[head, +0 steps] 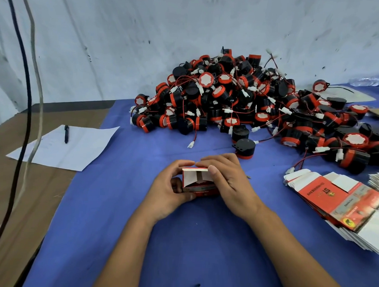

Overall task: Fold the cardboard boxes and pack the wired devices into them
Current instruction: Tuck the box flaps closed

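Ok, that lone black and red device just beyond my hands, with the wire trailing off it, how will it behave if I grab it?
The lone device looks like a stiff plastic drum, so it probably won't flex. It sits on a flat end; tipped onto its round side it could roll. Its thin wire runs toward the pile, so it may drag or snag neighbours.

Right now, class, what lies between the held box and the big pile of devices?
In the head view, only bare blue cloth and one loose white connector separate the box from the pile.
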The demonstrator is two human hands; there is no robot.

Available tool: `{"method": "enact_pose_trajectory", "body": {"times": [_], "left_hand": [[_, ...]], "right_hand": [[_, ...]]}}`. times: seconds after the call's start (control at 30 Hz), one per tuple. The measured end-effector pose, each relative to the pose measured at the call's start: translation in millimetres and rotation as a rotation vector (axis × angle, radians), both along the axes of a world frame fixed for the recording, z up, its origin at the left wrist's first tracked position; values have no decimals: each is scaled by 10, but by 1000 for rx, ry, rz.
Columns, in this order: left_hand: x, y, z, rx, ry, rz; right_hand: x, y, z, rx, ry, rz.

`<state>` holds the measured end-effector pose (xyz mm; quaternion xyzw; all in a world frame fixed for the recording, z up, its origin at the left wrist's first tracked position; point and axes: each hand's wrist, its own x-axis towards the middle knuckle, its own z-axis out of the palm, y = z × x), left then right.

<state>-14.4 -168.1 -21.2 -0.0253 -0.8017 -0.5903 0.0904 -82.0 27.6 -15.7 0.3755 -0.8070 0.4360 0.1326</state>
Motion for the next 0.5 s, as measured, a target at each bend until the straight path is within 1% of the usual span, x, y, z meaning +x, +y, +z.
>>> {"method": "enact_pose_trajectory", "body": {"times": [0.23,0.37,0.43,0.5], "left_hand": [[-29,-26,-17,10,8,-10],[-41,-25,-43,18,26,-2],[-22,-7,-31,20,83,41],[2,2,-21,45,165,134]], "right_hand": [[1,14,1,8,-42,21],[42,46,5,67,-127,58],[52,48,11,104,-138,66],[66,38,1,96,-109,52]]}}
